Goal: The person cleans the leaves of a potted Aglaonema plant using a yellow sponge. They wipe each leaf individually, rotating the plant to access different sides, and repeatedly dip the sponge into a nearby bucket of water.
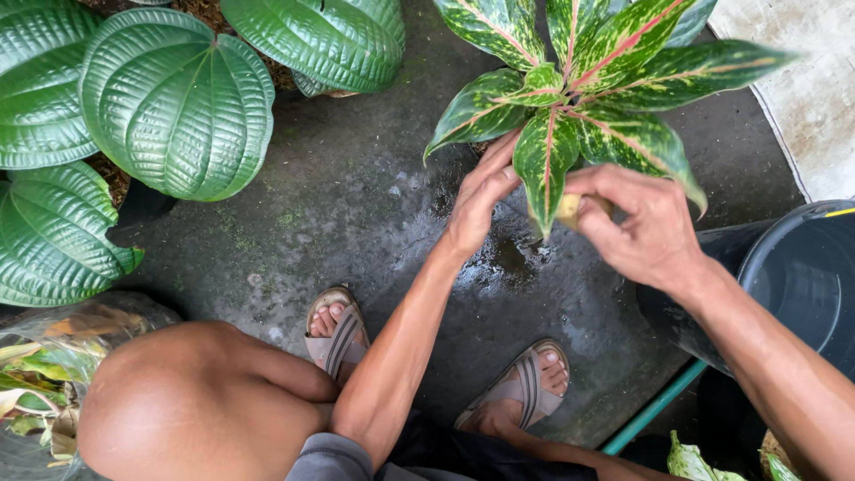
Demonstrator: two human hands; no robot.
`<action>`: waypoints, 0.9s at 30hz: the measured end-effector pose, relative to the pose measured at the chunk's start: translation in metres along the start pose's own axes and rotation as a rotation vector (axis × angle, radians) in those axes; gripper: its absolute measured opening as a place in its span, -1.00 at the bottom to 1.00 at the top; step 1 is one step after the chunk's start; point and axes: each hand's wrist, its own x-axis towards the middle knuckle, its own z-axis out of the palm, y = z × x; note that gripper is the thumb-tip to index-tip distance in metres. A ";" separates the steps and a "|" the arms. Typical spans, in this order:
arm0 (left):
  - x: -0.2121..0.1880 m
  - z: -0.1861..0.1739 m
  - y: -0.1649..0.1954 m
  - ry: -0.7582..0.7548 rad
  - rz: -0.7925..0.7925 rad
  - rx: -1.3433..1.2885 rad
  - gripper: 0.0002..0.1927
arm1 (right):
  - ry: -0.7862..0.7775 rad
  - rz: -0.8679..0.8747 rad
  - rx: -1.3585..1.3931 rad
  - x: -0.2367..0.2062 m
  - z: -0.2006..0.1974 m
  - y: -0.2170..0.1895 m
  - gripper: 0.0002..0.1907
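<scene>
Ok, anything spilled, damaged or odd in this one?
One thing: a wet patch darkens the concrete floor below the red-veined plant, between the left hand and right hand. The right hand grips something yellowish, too hidden to identify. The leaves look undamaged.

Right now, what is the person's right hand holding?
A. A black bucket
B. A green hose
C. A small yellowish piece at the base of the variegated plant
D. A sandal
C: the right hand closes its fingers on a small yellowish piece under the leaves of the pink-veined plant, while the left hand touches the leaves beside it.
</scene>
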 end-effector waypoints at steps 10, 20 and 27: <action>-0.007 0.008 0.021 0.076 -0.110 0.847 -0.45 | 0.024 0.185 0.016 0.032 -0.010 -0.006 -0.78; 0.006 0.023 0.034 -0.125 0.312 1.551 -0.32 | 0.124 0.214 0.088 0.029 -0.006 -0.001 -0.74; 0.065 0.006 0.033 -0.346 0.086 1.510 -0.75 | 0.184 0.231 0.057 0.025 -0.006 0.001 -0.76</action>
